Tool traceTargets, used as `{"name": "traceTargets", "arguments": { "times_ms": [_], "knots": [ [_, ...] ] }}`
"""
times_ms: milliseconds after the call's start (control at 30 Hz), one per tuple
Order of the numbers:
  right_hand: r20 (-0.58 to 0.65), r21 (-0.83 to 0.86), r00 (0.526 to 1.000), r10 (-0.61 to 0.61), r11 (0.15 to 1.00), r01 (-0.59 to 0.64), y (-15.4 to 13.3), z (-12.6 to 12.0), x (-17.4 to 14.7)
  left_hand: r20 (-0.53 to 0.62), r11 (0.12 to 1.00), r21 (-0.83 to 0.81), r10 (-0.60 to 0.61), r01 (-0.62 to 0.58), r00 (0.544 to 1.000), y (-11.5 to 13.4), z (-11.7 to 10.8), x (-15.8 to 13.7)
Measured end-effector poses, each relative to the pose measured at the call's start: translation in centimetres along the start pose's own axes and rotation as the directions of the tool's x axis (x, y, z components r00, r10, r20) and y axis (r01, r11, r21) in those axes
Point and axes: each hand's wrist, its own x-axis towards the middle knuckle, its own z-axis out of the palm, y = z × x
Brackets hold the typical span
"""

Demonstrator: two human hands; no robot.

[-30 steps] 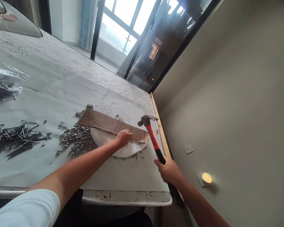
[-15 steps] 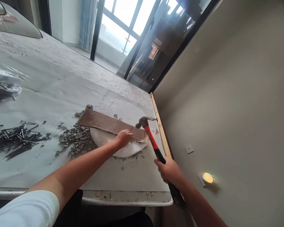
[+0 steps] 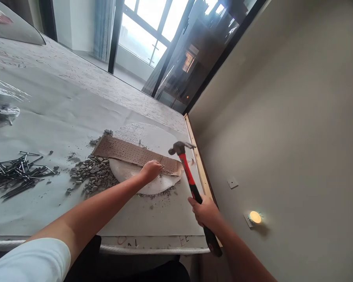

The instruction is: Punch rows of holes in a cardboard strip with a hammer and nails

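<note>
1. Red-and-black-handled claw hammer (image 3: 188, 172), dark metal head: slants near the right end of the board, its head apart from the board.
2. Right hand (image 3: 206, 213), bare: wrapped firmly about the black part of the hammer's handle, whose butt extends below the fist.
3. Brown perforated board (image 3: 120, 150), long and narrow: lies across the white disc, its left end reaching past the rim.
4. Left hand (image 3: 151, 170), bare: rests at the board's right portion, fingers curled; whether they pinch anything small, one cannot tell.
5. White disc (image 3: 164, 137), round, partly roughened: lies beneath the board on a pale grey sheet (image 3: 61, 117).
6. Grey rubble (image 3: 95, 172), broken pieces: heaped against the disc's left side, crumbs scattered around.
7. Dark nails (image 3: 20, 172), loose pile: left of the rubble, well apart from both hands.
8. Clear plastic bag (image 3: 2, 111), contents indistinct: beyond the nails, at the left edge of view.
</note>
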Motion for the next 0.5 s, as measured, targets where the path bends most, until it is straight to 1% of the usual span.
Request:
{"name": "traceTargets", "arguments": {
  "times_ms": [33, 100, 167, 233, 300, 433, 500],
  "knots": [
    [0.027, -0.013, 0.999, 0.033, 0.999, -0.032, 0.23, 0.20, 0.05, 0.011, 1.000, -0.001, -0.013, 0.013, 1.000, 0.04, -0.09, -0.02],
    [0.055, -0.028, 0.996, 0.072, 0.997, -0.070, 0.59, 0.39, 0.13, 0.032, 0.998, 0.052, -0.025, 0.024, 0.999, 0.10, -0.22, -0.07],
    [0.033, -0.004, 0.999, 0.040, 0.999, -0.040, 0.64, 0.19, 0.15, 0.036, 0.996, 0.088, -0.037, 0.033, 0.999, 0.13, -0.27, -0.11],
    [-0.014, 0.017, 0.999, -0.029, 0.999, 0.029, 0.49, -0.14, 0.13, 0.028, 0.994, 0.105, -0.034, 0.031, 0.999, 0.15, -0.28, -0.10],
    [-0.038, 0.004, 0.997, -0.065, 0.998, 0.065, 0.45, -0.18, 0.19, 0.024, 0.994, 0.110, -0.030, 0.027, 0.999, 0.19, -0.31, -0.07],
    [0.029, -0.097, 1.000, 0.010, 0.995, -0.007, 0.97, 0.42, 0.47, 0.037, 0.993, 0.104, -0.056, 0.052, 0.998, 0.30, -0.46, -0.05],
    [0.027, -0.116, 1.000, 0.000, 0.993, 0.003, 1.09, 0.37, 0.50, 0.046, 0.992, 0.113, -0.062, 0.056, 0.997, 0.36, -0.52, -0.04]
  ]
}}
